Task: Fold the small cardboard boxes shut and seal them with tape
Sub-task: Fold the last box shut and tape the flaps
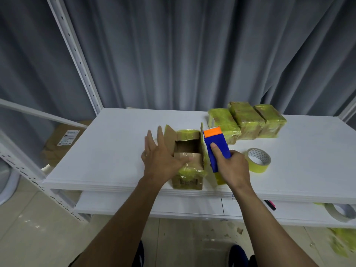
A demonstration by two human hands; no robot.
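An open cardboard box (187, 176) with scraps of yellow tape stands near the front edge of the white table (107, 151); its flaps stand up on the left and right. My left hand (161, 157) lies flat against the box's left flap, thumb on the near flap, fingers spread. My right hand (233, 166) grips a blue block with an orange end (215, 145), held upright just right of the box opening. A roll of yellow tape (259, 159) lies on the table to the right of that hand.
Three boxes wrapped in yellow tape (246, 120) stand in a row at the back right. A lower shelf (173, 207) holds a pen (269, 205) and another tape roll (341, 212). A white rack post (77, 54) rises left; a labelled carton (63, 141) sits behind it.
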